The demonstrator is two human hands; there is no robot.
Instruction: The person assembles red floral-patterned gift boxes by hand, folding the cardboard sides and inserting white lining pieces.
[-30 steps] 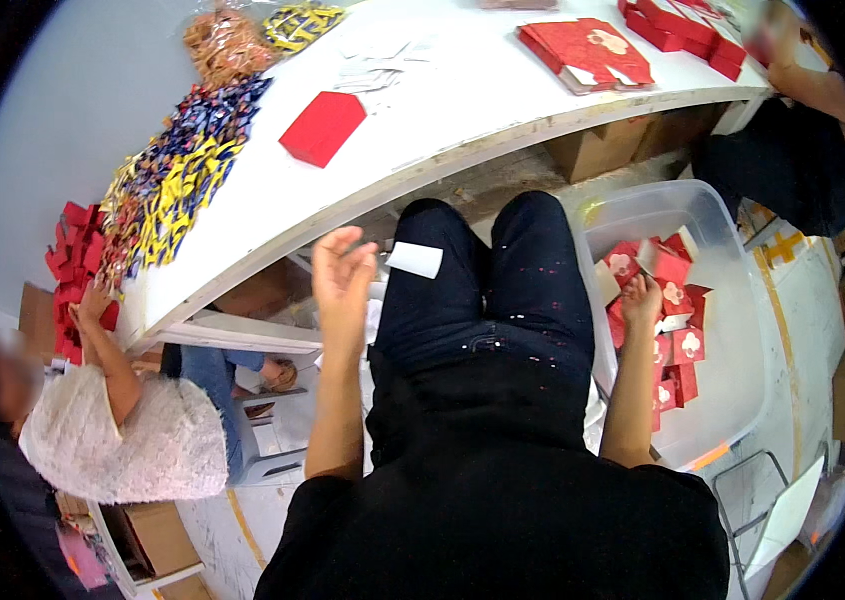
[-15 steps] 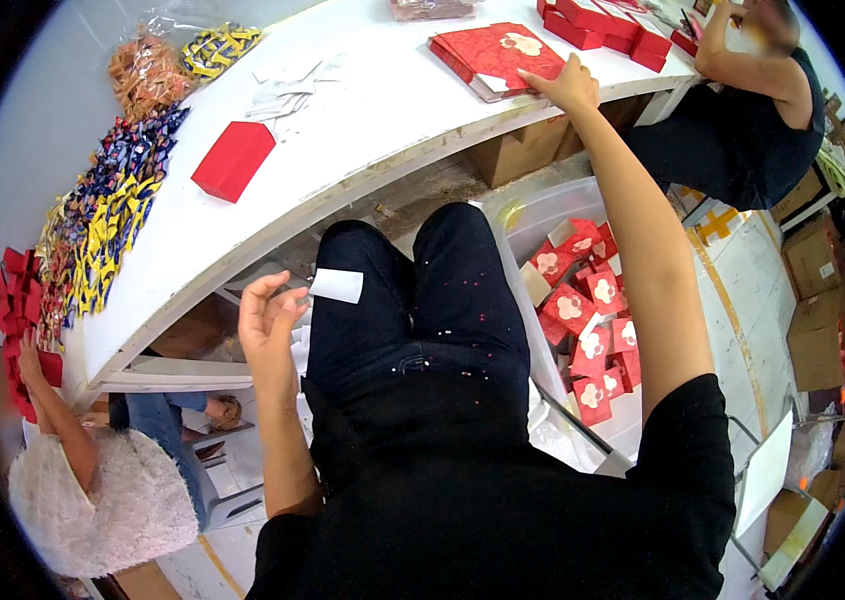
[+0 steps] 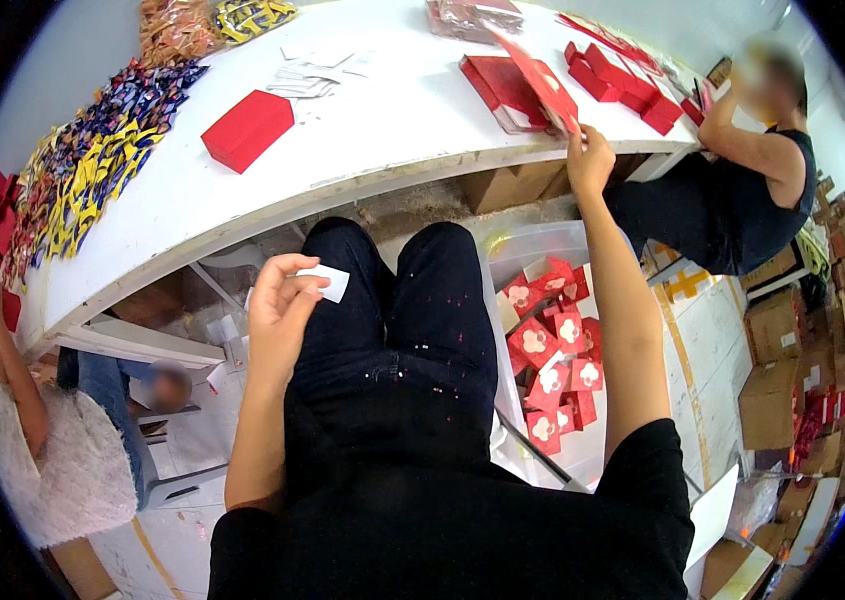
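Between the closed thumb and fingers of my left hand (image 3: 281,305) is a small white paper slip (image 3: 335,284), held above my lap. At the table's edge my right hand (image 3: 591,160) pinches the near corner of a red printed sheet (image 3: 546,88) with a pale flower on it. That sheet stands tilted up beside a stack of red sheets (image 3: 496,82) lying on the table. To the left on the tabletop sits a closed red box (image 3: 248,131). Loose white paper slips (image 3: 308,78) lie spread behind it.
A translucent plastic bin (image 3: 593,440) by my right leg holds several small red flower-printed boxes (image 3: 535,342). Small wrapped packets (image 3: 103,160) cover the white table's (image 3: 383,115) left end. More red boxes (image 3: 618,80) stand far right. One person sits at each end.
My right hand has raised the top red sheet off the stack by its corner and tilted it up. My left hand keeps the white slip, now turned. The whole view has shifted slightly.
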